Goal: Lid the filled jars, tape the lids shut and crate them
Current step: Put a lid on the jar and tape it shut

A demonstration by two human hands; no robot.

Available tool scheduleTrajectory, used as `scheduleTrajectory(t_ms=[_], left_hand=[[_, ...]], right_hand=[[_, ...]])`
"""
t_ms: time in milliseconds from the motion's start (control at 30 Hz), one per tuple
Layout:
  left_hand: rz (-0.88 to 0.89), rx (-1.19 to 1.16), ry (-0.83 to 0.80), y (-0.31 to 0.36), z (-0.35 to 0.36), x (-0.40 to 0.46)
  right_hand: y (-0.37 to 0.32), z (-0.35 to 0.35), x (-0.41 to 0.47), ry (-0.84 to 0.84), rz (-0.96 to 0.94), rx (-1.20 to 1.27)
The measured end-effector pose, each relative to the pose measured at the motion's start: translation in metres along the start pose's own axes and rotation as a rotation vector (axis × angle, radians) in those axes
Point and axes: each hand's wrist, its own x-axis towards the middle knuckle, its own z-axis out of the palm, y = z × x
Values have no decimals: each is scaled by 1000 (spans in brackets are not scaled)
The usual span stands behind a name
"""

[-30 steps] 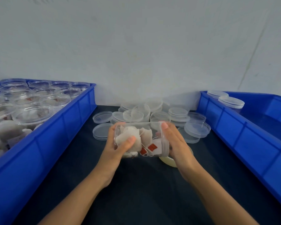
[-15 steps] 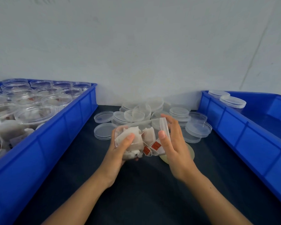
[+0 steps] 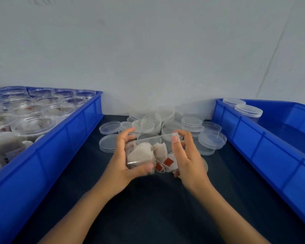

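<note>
Over the middle of the dark table (image 3: pixel 148 208), a clear jar (image 3: pixel 148 152) of tea bags lies on its side, gripped by the left hand (image 3: pixel 123 166). At its 3 o'clock end the right hand (image 3: pixel 187 159) curls its fingers (image 3: pixel 176 147) round the lid (image 3: pixel 175 138). Loose lids (image 3: pixel 165 120) pile at 12 o'clock; blue crates sit at 9 o'clock (image 3: pixel 51 155) and 3 o'clock (image 3: pixel 262 147).

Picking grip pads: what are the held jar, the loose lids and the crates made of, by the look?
Jar: clear, glossy plastic, likely rigid; the tea bags inside show through.
Lids: thin frosted translucent plastic; the dark tabletop shows through.
Crates: opaque blue moulded plastic, slight sheen, ribbed walls.
</note>
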Motion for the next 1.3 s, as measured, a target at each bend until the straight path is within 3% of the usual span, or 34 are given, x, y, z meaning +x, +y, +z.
scheduleTrajectory(t_ms=[100, 167, 233, 267, 367, 433, 533, 667, 800, 900, 967, 1033, 1133, 1300], left_hand=[[172, 600, -22, 0, -1, -2], [181, 761, 74, -3, 2, -3], [44, 607, 186, -6, 6, -4], [-48, 471, 237, -7, 8, -5], [-231, 241, 321, -15, 12, -2], [-269, 229, 317, -14, 13, -2], [-282, 321, 245, -15, 13, -2], [-275, 392, 237, -18, 18, -4], [-87, 473, 435, -5, 21, -6], [314, 686, 637, 9, 18, -8], [518, 731, 577, 14, 21, -10], [582, 707, 364, 15, 26, -12], [437, 635, 84, 12, 33, -16], [220, 489, -29, -1, 36, -17]], right_hand=[[0, -2, -2, -56, -37, 7], [0, -5, 1, -111, -12, 170], [1, -13, 7, -96, 14, 276], [2, -18, 11, -70, 7, 217], [10, -31, 18, -114, 2, -332], [16, -31, 16, -215, 18, -696], [22, -21, 11, -331, 69, -1009], [20, -9, 6, -288, 46, -967], [18, -4, 3, -157, 108, -712], [17, 0, 1, -100, 127, -647], [14, 3, -1, -68, 138, -607], [12, 7, -2, -83, 146, -546], [10, 11, -5, -124, 141, -442], [6, 18, -11, -190, 167, -285]])
